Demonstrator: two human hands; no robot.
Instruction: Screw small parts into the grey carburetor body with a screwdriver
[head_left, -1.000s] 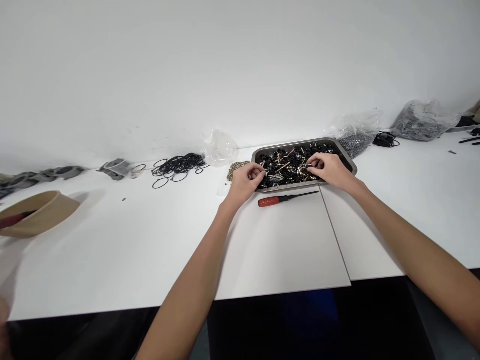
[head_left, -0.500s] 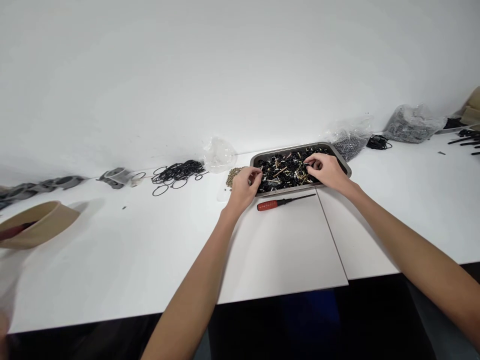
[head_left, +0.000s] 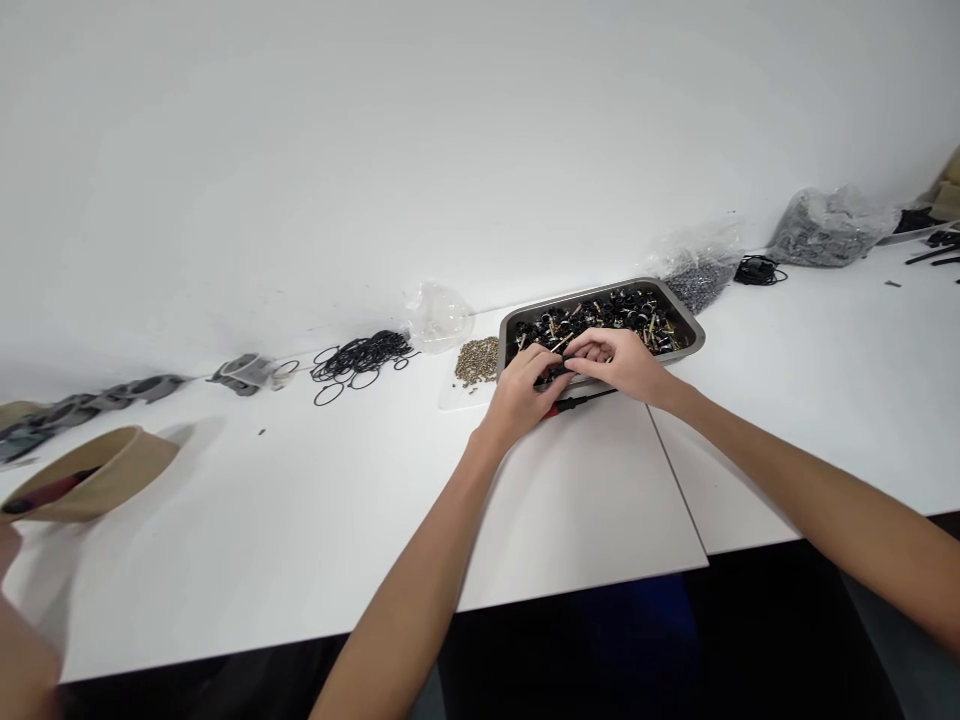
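White wall and a long white worktop (head_left: pixel 225 500) fill the view; a shallow grey metal tray (head_left: pixel 694 330) of small black and brass parts sits toward the back, right of centre; both hands meet over its near rim, arms stretched forward and converging; the left hand (head_left: pixel 521 395) has fingers curled, thumb and forefinger pinched on a small black part (head_left: pixel 553 373); the right hand (head_left: pixel 619 362), palm down, closes its fingertips on the same piece, though the exact grip is hard to make out at this distance; a red-handled screwdriver (head_left: pixel 581 400) lies just under the hands, mostly hidden; a heap of small brass pieces (head_left: pixel 477 360) lies left of the tray, black rubber rings (head_left: pixel 360 352) farther left.
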